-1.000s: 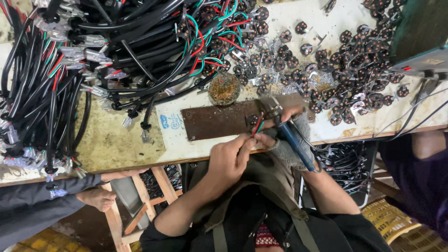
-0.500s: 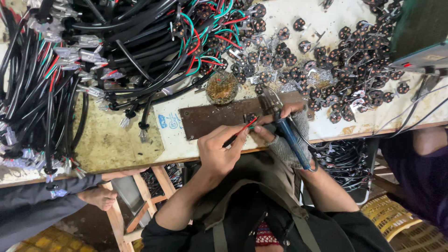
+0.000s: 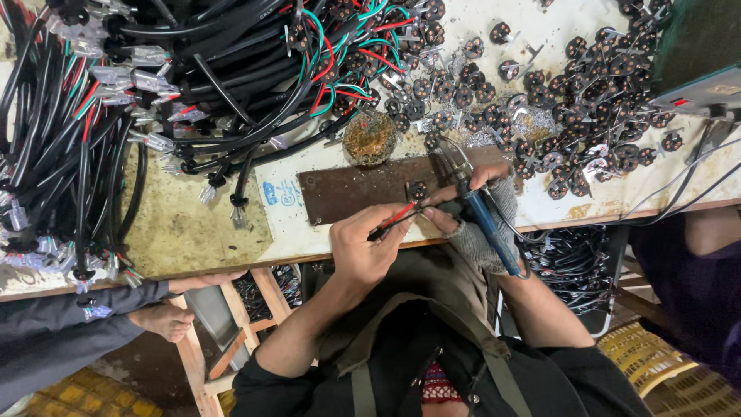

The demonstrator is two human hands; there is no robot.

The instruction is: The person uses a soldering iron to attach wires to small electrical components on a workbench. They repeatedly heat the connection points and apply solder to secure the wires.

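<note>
At the bench [image 3: 193, 232], the left hand [image 3: 370, 247] is pinching a red wire [image 3: 395, 218] whose long axis is pointing up-right toward a small black plug insert [image 3: 417, 190], while the gloved right hand [image 3: 478, 208], slightly nearer, is gripping a blue-handled soldering iron [image 3: 486, 224].

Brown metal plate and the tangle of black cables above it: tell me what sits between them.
In the head view, a round brassy wire-wool pad sits between the brown metal plate and the black cables, on the pale tabletop.
</note>
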